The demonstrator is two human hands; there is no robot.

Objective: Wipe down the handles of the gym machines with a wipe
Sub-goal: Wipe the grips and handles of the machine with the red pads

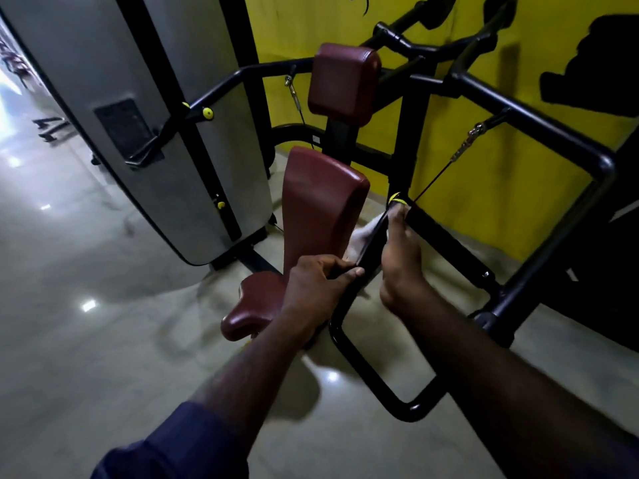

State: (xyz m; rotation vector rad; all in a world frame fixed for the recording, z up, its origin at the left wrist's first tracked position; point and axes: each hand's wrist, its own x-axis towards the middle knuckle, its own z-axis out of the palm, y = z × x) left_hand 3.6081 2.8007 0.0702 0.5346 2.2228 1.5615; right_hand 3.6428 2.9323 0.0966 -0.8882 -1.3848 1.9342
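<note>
A black handle bar (371,242) of the gym machine slants up from a bent loop near me to a yellow ring (395,198). My left hand (316,285) grips the lower part of this bar, fingers curled round it. My right hand (401,261) lies along the upper part of the bar and holds a white wipe (363,238) wrapped against it. The wipe shows on the bar's left side, partly hidden by the bar and my fingers.
A maroon seat (252,305), chest pad (321,205) and head pad (342,81) stand just left of the handle. A grey weight-stack housing (166,133) rises at left. Black frame tubes (553,133) and cables run at right before a yellow wall (501,188). Glossy floor lies below.
</note>
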